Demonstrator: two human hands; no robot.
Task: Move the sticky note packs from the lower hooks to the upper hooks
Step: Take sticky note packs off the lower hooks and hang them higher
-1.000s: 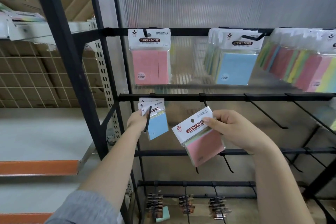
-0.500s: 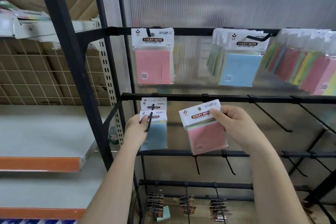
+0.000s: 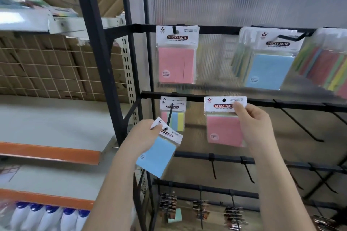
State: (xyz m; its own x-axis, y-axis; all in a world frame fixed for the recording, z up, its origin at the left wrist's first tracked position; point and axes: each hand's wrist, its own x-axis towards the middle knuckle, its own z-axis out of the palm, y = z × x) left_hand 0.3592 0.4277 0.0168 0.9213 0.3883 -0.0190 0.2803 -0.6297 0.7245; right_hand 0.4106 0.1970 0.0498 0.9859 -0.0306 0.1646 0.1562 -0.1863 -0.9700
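Note:
My left hand [image 3: 144, 135] grips a blue sticky note pack [image 3: 157, 154] by its white header, tilted and free of the lower hook [image 3: 170, 113]. A striped multicolour pack [image 3: 173, 116] still hangs on that hook, just behind. My right hand [image 3: 252, 124] pinches the header of a pink sticky note pack [image 3: 223, 129], held upright in front of the second rail. On the top rail hang a pink pack [image 3: 176, 56], a bunch fronted by a blue pack [image 3: 270, 63], and several mixed-colour packs [image 3: 323, 69] at the right edge.
Bare black hooks [image 3: 298, 122] stick out from the second and third rails on the right. Small dark carded items [image 3: 201, 212] hang on the bottom rail. A black rack post [image 3: 99, 58] stands to the left, with orange-edged shelves [image 3: 50, 154] and white bottles [image 3: 47, 217] beyond it.
My left hand has pulled the blue pack off the lower hook and down to the left, baring the striped pack. My right hand has lifted the pink pack up toward the second rail.

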